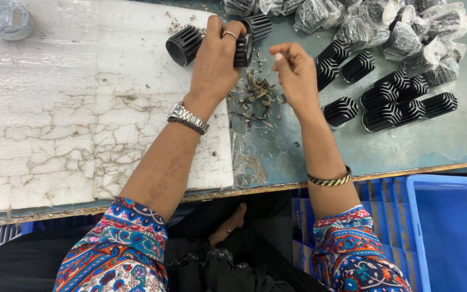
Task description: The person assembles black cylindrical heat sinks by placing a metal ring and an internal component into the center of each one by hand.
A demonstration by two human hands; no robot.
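Note:
My left hand (215, 59) grips a black ribbed cylinder (242, 50), a finned part, above the edge of a white foam sheet (55, 124). A ring sits on one finger and a metal watch on the wrist. My right hand (294, 73) hovers just right of that part with fingers pinched together; whether it holds anything small I cannot tell. Two more black finned parts (185, 45) lie on the foam just beyond my left hand. A small heap of thin scraps (258, 100) lies on the grey table between my hands.
Several bare black finned parts (395, 100) lie on the grey table (406, 146) at right. Several plastic-wrapped ones (406, 24) are piled behind them. A wrapped round object (7, 19) sits far left. Blue crates (452, 232) stand below the table edge.

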